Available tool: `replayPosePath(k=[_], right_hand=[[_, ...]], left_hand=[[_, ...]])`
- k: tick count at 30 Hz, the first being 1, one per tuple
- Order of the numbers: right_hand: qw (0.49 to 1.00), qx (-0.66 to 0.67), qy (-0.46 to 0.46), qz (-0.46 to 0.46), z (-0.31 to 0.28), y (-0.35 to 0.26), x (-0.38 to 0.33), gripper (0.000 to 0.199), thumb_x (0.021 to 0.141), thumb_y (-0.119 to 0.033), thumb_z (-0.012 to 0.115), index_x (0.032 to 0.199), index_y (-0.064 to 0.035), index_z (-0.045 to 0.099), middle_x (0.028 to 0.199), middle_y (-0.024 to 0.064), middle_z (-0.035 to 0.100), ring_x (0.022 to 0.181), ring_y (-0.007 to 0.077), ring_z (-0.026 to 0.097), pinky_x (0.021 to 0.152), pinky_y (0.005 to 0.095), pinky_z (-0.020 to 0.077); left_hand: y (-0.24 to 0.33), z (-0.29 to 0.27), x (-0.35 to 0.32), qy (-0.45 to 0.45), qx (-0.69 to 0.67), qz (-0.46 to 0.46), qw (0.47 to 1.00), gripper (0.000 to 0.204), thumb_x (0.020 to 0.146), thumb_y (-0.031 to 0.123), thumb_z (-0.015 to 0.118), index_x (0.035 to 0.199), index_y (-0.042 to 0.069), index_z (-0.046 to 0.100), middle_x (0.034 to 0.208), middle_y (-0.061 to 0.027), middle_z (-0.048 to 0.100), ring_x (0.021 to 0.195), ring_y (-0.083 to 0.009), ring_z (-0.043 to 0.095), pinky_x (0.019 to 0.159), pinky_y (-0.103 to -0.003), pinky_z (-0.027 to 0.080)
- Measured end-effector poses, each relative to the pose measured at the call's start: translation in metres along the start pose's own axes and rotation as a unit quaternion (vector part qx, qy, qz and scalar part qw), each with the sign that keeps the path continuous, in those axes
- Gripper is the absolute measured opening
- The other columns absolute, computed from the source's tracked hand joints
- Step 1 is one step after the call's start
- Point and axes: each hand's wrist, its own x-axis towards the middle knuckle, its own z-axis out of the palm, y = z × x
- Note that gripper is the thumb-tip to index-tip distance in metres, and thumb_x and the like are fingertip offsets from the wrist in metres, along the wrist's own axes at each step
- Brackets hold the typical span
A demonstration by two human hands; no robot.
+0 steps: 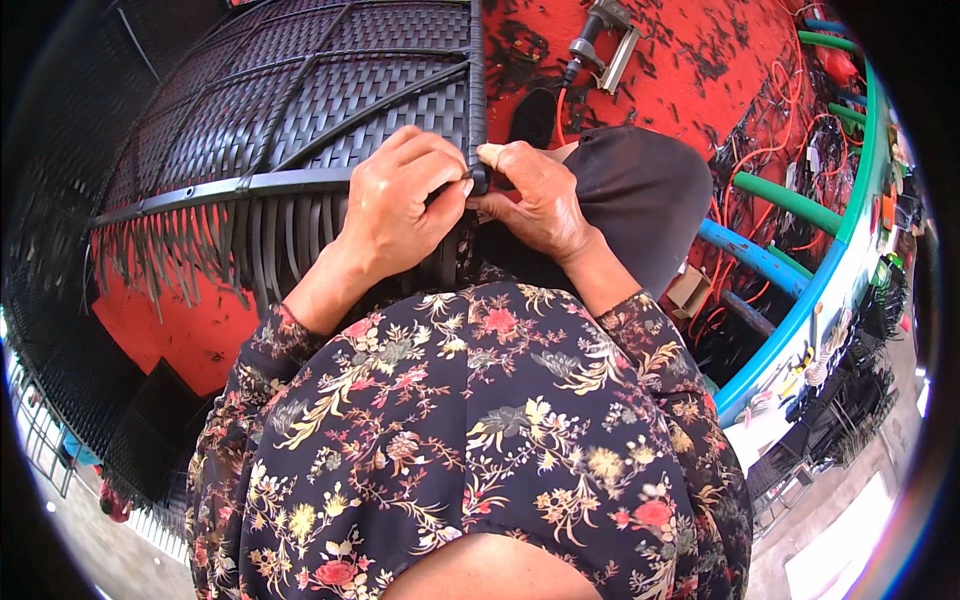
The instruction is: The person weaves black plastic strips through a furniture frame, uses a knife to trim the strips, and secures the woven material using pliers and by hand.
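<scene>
Woven panel placed ahead and leftward, strips hung below its frame bar, left hand and right hand set at its near-right corner, hose-fed tool laid beyond, on the floor — tubular rack placed far right

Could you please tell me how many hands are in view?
2: the left hand and the right hand, close together at a corner of the woven panel. No others are visible.

Dark top — floral-printed (red, cream, grey); long sleeves patterned to match; plain black trousers.
</scene>
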Motion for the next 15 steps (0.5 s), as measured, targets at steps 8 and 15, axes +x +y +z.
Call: replayPosePath(k=[8, 15], right_hand=[[0.839, 0.408, 0.011, 0.36, 0.024, -0.007, -0.004, 0.069, 0.074, -0.016, 0.075, 0.127, -0.001, 0.033, 0.074, 0.0035, 0.058, 0.059, 0.0089, 0.055, 0.053, 0.0207, 0.044], [0.759, 0.505, 0.055, 0.406, 0.024, -0.027, 0.003, 0.07, 0.082, -0.016, 0.065, 0.134, -0.0001, 0.021, 0.074, 0.0059, 0.059, 0.059, 0.0098, 0.055, 0.052, 0.0211, 0.0433]], left_hand=[[-0.011, -0.002, 0.0, -0.014, -0.013, -0.03, 0.999, 0.011, 0.068, -0.005, 0.064, 0.069, 0.0, 0.054, 0.078, -0.0098, 0.062, 0.073, -0.0234, 0.059, 0.065, -0.03, 0.046], [-0.011, -0.002, -0.002, -0.001, -0.002, -0.039, 0.999, 0.007, 0.069, 0.001, 0.064, 0.071, 0.003, 0.057, 0.078, -0.0072, 0.062, 0.072, -0.0258, 0.058, 0.064, -0.033, 0.047]])
